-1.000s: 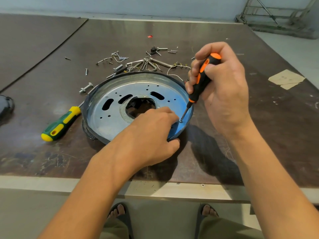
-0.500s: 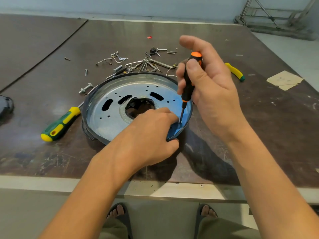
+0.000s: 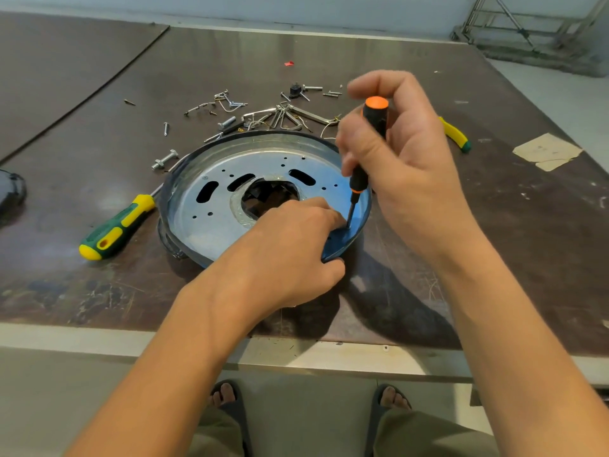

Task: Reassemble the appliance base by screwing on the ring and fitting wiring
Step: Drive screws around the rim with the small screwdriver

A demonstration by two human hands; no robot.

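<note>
Screwdriver (image 3: 369, 143) is tipped more upright than a sec ago, tip kept at right edge of ring (image 3: 211, 222). Handle is gripped by right hand (image 3: 408, 173); ring, flat on table (image 3: 99, 143), is pinched at near rim by left hand (image 3: 290, 255). Screw-driving is judged underway; firm downward twisting is needed next.

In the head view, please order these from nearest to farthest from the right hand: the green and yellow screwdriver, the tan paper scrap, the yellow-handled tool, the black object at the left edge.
From the right hand:
1. yellow-handled tool, just behind it
2. tan paper scrap, farther right
3. green and yellow screwdriver, across on the left
4. black object, far left edge
</note>
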